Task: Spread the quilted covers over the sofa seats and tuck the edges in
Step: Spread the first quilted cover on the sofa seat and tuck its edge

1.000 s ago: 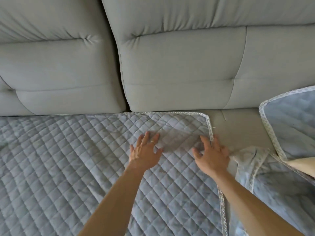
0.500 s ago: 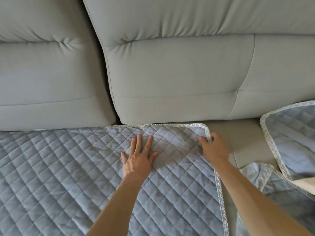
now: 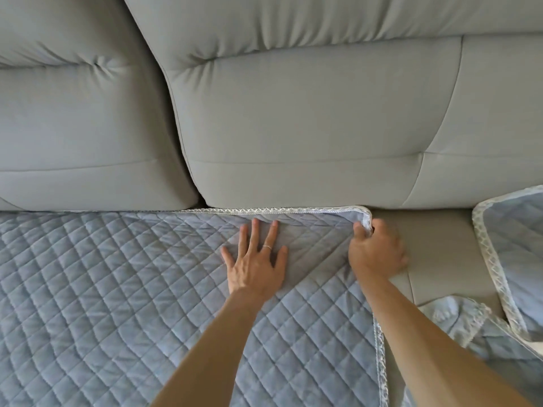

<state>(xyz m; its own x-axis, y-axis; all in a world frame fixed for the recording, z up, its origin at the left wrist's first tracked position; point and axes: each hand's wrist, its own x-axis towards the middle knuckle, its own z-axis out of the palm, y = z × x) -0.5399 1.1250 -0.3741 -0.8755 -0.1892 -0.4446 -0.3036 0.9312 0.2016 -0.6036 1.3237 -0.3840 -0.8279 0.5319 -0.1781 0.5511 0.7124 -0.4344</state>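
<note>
A blue-grey quilted cover (image 3: 123,289) with a lace trim lies flat over the sofa seat, its back edge against the foot of the back cushions. My left hand (image 3: 257,264) rests flat on it, fingers spread, near the back edge. My right hand (image 3: 376,251) pinches the cover's back right corner, thumb on top, fingers curled under the trim. A strip of bare grey seat (image 3: 435,248) shows to the right of that corner. A second quilted cover (image 3: 517,259) lies at the right edge, partly folded and rumpled.
Two grey back cushions (image 3: 308,121) stand upright behind the seat, with a deep gap between them at left of centre. Rumpled fabric of the second cover (image 3: 458,321) bunches at the lower right beside my right forearm.
Both hands have slid toward the back cushions. My right hand went from lying on the cover's edge to gripping its back right corner, which now sits against the cushion foot.
</note>
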